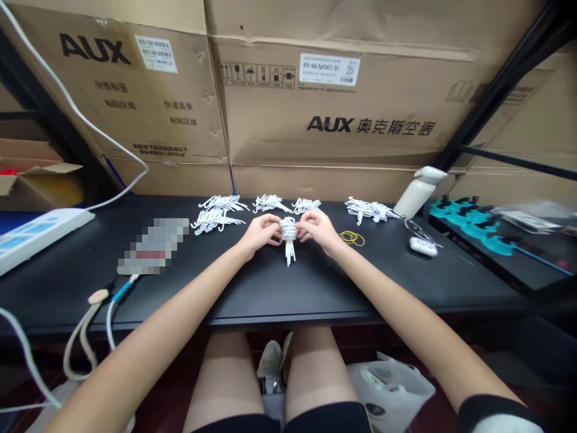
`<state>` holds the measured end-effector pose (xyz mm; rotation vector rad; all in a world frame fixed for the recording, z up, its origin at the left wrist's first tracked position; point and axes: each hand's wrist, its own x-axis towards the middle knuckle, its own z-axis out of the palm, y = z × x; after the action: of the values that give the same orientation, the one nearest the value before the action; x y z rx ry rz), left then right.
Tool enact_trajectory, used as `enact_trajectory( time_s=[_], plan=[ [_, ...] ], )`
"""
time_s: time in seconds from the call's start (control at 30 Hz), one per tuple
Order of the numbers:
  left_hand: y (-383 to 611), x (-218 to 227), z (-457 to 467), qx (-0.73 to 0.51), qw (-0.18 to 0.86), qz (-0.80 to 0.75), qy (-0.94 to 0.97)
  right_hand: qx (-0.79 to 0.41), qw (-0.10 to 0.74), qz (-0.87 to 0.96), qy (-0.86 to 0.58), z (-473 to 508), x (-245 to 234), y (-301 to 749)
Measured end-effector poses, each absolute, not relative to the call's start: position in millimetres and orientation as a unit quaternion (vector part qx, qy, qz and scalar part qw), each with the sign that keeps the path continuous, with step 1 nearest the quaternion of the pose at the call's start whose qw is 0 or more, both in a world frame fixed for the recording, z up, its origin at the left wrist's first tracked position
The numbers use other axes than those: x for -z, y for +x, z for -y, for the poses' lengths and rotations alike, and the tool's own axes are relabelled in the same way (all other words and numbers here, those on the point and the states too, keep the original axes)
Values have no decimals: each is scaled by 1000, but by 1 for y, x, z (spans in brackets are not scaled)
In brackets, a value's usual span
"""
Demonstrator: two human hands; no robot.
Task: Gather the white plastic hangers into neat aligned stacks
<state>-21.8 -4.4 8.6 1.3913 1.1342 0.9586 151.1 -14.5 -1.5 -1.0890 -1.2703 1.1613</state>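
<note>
Both my hands meet over the middle of a black table (279, 288). Between them stands a small upright bundle of white plastic hooks (288, 236). My left hand (260, 231) grips the bundle's left side with curled fingers. On the other side my right hand (318, 228) pinches it the same way. Behind the hands lie several more bundles of white hooks (216, 213) in a row, and another bundle of white hooks (369, 209) lies to the right. Yellow rubber bands (352, 238) lie just right of my right hand.
Large cardboard boxes (333, 114) wall off the back. A white bottle (419, 189), glasses (417, 228) and a white earbud case (422, 246) sit at right, near teal parts (473, 225). A white power strip (36, 231) and cables (90, 325) lie left.
</note>
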Motion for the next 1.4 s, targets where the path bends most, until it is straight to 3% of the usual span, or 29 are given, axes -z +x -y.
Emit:
enact_trajectory(
  time_s=[1.4],
  plan=[
    [-33,-8,-1,-360,639,-430,526,-509,512,525,-451,16,-1,153]
  ],
)
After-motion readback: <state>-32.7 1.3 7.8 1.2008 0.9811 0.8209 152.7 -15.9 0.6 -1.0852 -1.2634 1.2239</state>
